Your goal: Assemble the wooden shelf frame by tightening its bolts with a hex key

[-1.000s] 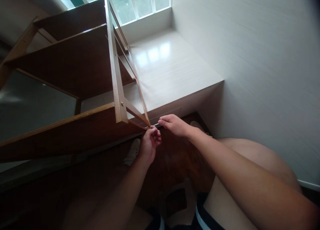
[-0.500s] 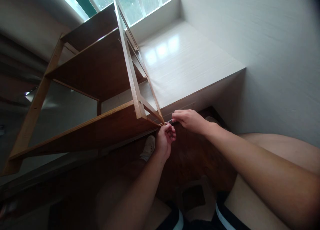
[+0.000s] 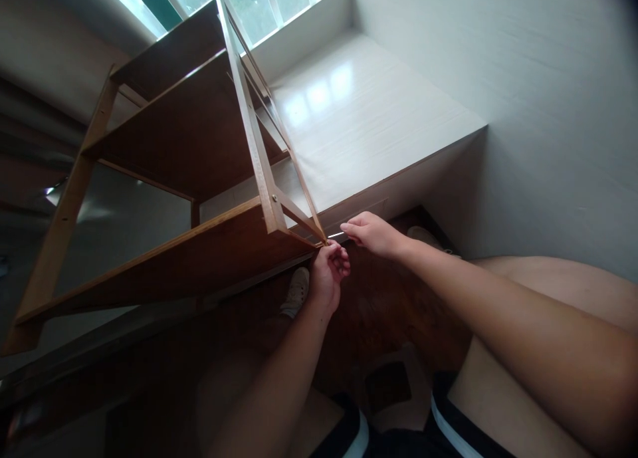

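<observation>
A wooden shelf rack (image 3: pixel 174 242) with several boards stands tilted in the view, its near leg ends close to my hands. My left hand (image 3: pixel 329 268) is closed at the lower end of a leg (image 3: pixel 313 212), thumb and forefinger pinched at its tip and the other fingers curled. My right hand (image 3: pixel 371 233) is closed in a pinch on a thin, shiny metal rod (image 3: pixel 336 234) that looks like a hex key. The rod points left to the leg end by my left fingertips. Its tip is too small to make out. A bolt head (image 3: pixel 274 198) shows on the nearer leg.
Behind the rack is a pale, glossy raised ledge (image 3: pixel 379 119) under a window (image 3: pixel 259 9). A light wall (image 3: pixel 548 125) rises on the right. Below my hands are a dark wood floor (image 3: pixel 389 298), my shoe (image 3: pixel 298 288) and a small stool-like seat (image 3: pixel 399 415).
My right hand has shifted slightly, and more of the rod glints between it and the leg end. My left hand keeps its grip. The whole view has moved a little.
</observation>
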A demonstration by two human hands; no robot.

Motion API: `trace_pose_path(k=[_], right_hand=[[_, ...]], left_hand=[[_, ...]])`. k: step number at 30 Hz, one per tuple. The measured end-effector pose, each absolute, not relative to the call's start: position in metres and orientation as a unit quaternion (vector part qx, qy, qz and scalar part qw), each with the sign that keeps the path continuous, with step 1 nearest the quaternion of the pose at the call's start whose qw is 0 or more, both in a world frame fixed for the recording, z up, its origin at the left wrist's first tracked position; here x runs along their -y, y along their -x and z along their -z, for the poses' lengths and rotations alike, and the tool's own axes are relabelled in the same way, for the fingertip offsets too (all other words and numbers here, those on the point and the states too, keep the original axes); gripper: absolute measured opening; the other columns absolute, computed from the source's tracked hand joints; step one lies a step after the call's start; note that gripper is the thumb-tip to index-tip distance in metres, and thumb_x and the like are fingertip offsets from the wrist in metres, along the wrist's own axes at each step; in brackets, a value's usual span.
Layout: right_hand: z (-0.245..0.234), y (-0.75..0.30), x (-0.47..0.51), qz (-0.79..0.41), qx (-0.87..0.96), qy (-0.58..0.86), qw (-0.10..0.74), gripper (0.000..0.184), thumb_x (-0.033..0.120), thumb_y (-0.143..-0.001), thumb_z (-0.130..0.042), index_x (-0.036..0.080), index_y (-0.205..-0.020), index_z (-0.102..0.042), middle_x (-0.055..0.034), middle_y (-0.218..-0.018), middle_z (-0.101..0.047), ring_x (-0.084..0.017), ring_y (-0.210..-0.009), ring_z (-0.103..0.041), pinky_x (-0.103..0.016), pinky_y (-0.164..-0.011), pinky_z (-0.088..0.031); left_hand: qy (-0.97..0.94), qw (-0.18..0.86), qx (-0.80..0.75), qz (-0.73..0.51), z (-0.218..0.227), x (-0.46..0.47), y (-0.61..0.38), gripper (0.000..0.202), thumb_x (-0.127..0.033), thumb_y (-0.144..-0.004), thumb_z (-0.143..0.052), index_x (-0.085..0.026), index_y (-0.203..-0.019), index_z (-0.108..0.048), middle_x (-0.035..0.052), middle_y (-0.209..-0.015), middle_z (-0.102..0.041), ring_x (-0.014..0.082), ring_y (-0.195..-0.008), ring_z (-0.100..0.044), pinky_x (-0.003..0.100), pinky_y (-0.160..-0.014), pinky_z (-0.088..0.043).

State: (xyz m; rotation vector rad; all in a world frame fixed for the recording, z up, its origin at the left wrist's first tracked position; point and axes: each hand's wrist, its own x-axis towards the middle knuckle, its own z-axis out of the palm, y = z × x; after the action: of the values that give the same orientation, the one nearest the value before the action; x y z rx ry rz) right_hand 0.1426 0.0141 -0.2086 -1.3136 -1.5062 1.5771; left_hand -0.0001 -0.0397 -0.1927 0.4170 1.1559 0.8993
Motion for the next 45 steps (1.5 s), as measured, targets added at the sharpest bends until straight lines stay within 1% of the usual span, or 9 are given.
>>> trace_pose_path(k=[2,4,11,17,21,25,34,39,45], right_hand=[[0.208,-0.146,-0.015,-0.478,0.652,0.498,0.314,0.04,0.04,-0.085,-0.052,0.016,-0.053,-0.045,0.0003,-0.05,-0.044,-0.007,-0.05,-0.033,-0.026,-0.053,-0.019],[0.207,-0.149,-0.015,-0.417,0.707,0.487,0.298,0.037,0.038,-0.086,-0.053,0.016,-0.056,-0.049,-0.0002,-0.054,-0.048,-0.008,-0.054,-0.034,-0.026,-0.056,-0.02],[0.198,-0.155,-0.013,-0.374,0.768,0.467,0.228,0.038,0.041,-0.09,-0.044,0.016,-0.064,-0.055,-0.0004,-0.062,-0.053,-0.008,-0.058,-0.038,-0.024,-0.06,-0.022],[0.198,-0.154,-0.013,-0.348,0.777,0.478,0.215,0.034,0.041,-0.091,-0.042,0.017,-0.07,-0.055,-0.0011,-0.068,-0.058,-0.009,-0.063,-0.043,-0.022,-0.062,-0.024],[0.201,-0.153,-0.013,-0.345,0.778,0.475,0.224,0.03,0.037,-0.092,-0.042,0.018,-0.073,-0.056,-0.0017,-0.075,-0.063,-0.009,-0.068,-0.049,-0.021,-0.064,-0.026],[0.202,-0.153,-0.011,-0.341,0.787,0.463,0.223,0.031,0.038,-0.092,-0.042,0.018,-0.074,-0.056,-0.0019,-0.078,-0.064,-0.009,-0.071,-0.052,-0.021,-0.064,-0.026],[0.2,-0.155,-0.009,-0.325,0.791,0.47,0.218,0.035,0.041,-0.092,-0.042,0.017,-0.072,-0.058,-0.0019,-0.07,-0.06,-0.009,-0.064,-0.046,-0.022,-0.062,-0.024],[0.2,-0.154,-0.01,-0.347,0.782,0.46,0.238,0.034,0.04,-0.091,-0.044,0.016,-0.07,-0.058,-0.001,-0.067,-0.057,-0.008,-0.061,-0.042,-0.023,-0.061,-0.023],[0.209,-0.155,-0.01,-0.412,0.745,0.455,0.262,0.029,0.036,-0.09,-0.046,0.016,-0.073,-0.058,0.0006,-0.067,-0.055,-0.007,-0.062,-0.04,-0.021,-0.06,-0.024]], left_hand=[[-0.192,0.725,-0.52,-0.408,0.193,0.04,0.0,0.02,-0.035,-0.072,-0.056,-0.02,-0.08,-0.047,-0.0042,-0.071,-0.05,0.0047,-0.057,-0.046,0.018,-0.051,-0.032],[-0.19,0.724,-0.521,-0.41,0.193,0.04,0.0,0.02,-0.035,-0.072,-0.056,-0.019,-0.08,-0.047,-0.004,-0.071,-0.05,0.0046,-0.057,-0.046,0.018,-0.051,-0.032],[-0.185,0.718,-0.525,-0.419,0.194,0.04,0.0,0.021,-0.035,-0.071,-0.058,-0.019,-0.081,-0.049,-0.0037,-0.07,-0.05,0.0052,-0.057,-0.046,0.018,-0.051,-0.032],[-0.182,0.72,-0.52,-0.422,0.195,0.039,0.0,0.018,-0.034,-0.072,-0.057,-0.019,-0.08,-0.049,-0.0036,-0.071,-0.05,0.0054,-0.057,-0.046,0.018,-0.051,-0.032],[-0.183,0.72,-0.521,-0.421,0.195,0.04,0.0,0.018,-0.034,-0.073,-0.057,-0.019,-0.08,-0.049,-0.0032,-0.07,-0.05,0.0056,-0.057,-0.046,0.018,-0.05,-0.032],[-0.182,0.719,-0.521,-0.421,0.196,0.04,0.0,0.018,-0.034,-0.073,-0.057,-0.018,-0.079,-0.05,-0.0029,-0.071,-0.05,0.0055,-0.057,-0.046,0.018,-0.05,-0.032],[-0.182,0.72,-0.521,-0.421,0.196,0.04,0.002,0.019,-0.034,-0.073,-0.057,-0.019,-0.082,-0.052,-0.0031,-0.071,-0.051,0.0054,-0.057,-0.047,0.018,-0.05,-0.033],[-0.186,0.72,-0.521,-0.42,0.196,0.041,0.002,0.018,-0.034,-0.074,-0.057,-0.019,-0.081,-0.05,-0.003,-0.071,-0.05,0.0056,-0.057,-0.046,0.018,-0.05,-0.032],[-0.185,0.718,-0.525,-0.418,0.195,0.04,0.0,0.019,-0.035,-0.072,-0.057,-0.019,-0.08,-0.05,-0.0031,-0.07,-0.05,0.0053,-0.056,-0.046,0.018,-0.051,-0.032]])
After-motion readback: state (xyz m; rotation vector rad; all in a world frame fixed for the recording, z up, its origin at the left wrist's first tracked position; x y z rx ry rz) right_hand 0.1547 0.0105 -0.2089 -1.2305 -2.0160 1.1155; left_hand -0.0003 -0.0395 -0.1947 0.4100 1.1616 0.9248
